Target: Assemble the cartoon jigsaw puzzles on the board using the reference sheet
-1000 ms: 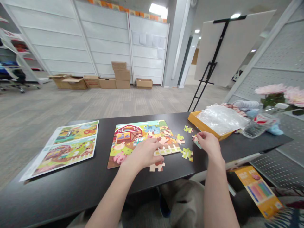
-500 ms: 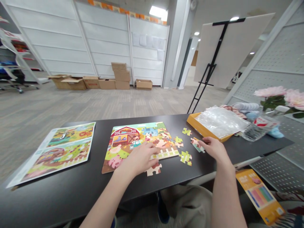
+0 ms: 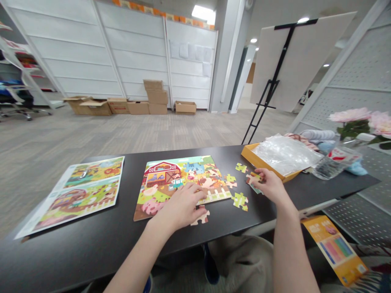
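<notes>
A farm-scene jigsaw puzzle [image 3: 159, 173] with a red barn lies on the black table. Across its lower middle rests my left hand [image 3: 183, 205], palm down with the fingers stretched out. A brown and white puzzle piece [image 3: 201, 216] sits below the board, its upper part hidden by that hand. To the right, my right hand [image 3: 270, 185] pinches the upper right edge of a puzzle piece [image 3: 254, 182], which looks slightly tilted. Between the board and this piece lie a green piece [image 3: 240, 200], another green-edged piece [image 3: 231, 180] and a small green piece [image 3: 241, 167].
On the left lies a printed picture sheet [image 3: 82, 189]. An orange-yellow box [image 3: 265, 162] with clear plastic in it stands behind my right hand, with a plastic bottle [image 3: 334, 162] beside it. An orange package [image 3: 336, 248] is below the table's right edge.
My right hand has moved up slightly and its fingers have closed on the puzzle piece, which has turned a little. My left hand stays on the board.
</notes>
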The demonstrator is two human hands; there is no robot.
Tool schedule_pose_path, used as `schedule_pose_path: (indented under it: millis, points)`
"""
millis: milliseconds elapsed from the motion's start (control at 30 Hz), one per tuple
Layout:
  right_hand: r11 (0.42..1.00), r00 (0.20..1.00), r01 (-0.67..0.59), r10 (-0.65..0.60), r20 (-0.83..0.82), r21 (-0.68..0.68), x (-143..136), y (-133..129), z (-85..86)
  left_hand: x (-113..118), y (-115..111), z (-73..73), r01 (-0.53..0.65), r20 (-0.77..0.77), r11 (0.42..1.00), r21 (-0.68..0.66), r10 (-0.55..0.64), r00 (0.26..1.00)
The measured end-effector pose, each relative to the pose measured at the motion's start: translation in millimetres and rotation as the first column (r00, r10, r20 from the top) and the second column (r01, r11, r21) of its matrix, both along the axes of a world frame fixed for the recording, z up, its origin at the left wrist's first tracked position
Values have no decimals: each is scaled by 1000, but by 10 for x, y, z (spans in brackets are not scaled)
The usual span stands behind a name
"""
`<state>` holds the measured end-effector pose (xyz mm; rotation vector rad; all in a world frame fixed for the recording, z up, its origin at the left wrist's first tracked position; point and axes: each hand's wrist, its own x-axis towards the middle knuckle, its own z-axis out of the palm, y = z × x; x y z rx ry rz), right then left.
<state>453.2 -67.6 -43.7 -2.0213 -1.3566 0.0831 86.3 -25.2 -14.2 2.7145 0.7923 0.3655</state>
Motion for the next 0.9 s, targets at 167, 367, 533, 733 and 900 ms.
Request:
schedule_pose_path:
  millis: [167, 367, 533, 733, 900]
  points:
    - [953, 953, 250, -212, -216, 171, 81, -114, 102, 18, -54, 68, 1, -19, 1000, -26, -2, 1000]
    - [897, 908, 410, -418, 14, 166, 180, -229, 108, 26, -60, 57, 44, 23, 998, -40, -43, 999]
    - [937, 935, 345, -348, 69, 47, 179, -233, 97, 29, -77, 32, 69, 63, 995, -68, -64, 996]
    - [973, 969, 189, -162, 188, -135, 127, -259, 135, 34, -70, 48, 90, 76, 992, -86, -84, 994]
    - [958, 982, -154, 175, 67, -242, 90, -219, 44, 56, -60, 43, 93, 73, 992, -85, -86, 994]
